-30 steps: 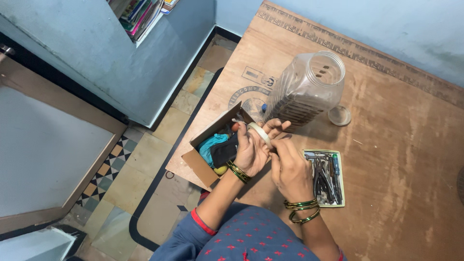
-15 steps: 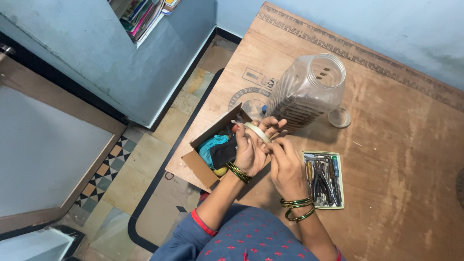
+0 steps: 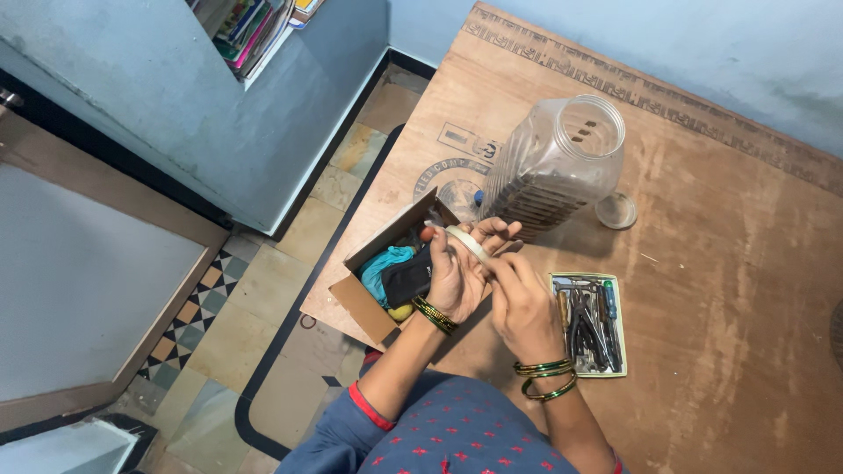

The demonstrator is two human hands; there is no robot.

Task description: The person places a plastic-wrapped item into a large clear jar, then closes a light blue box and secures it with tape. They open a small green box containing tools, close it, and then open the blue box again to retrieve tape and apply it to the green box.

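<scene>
Both hands meet over the near left part of the table, closed together on a pale roll of tape. The left hand stands upright with its palm turned toward the right, fingers through and around the roll, while the right hand curls in from the near side, its fingertips pinching at the roll's edge. The likely trouble is a slip: held up between fingertips alone, the roll could drop into the open cardboard box just left of the hands, among the cloth there. A sideways jerk could also knock the big clear plastic jar, which stands tilted just beyond the hands, or the small tray of tools lying close on the right.
</scene>
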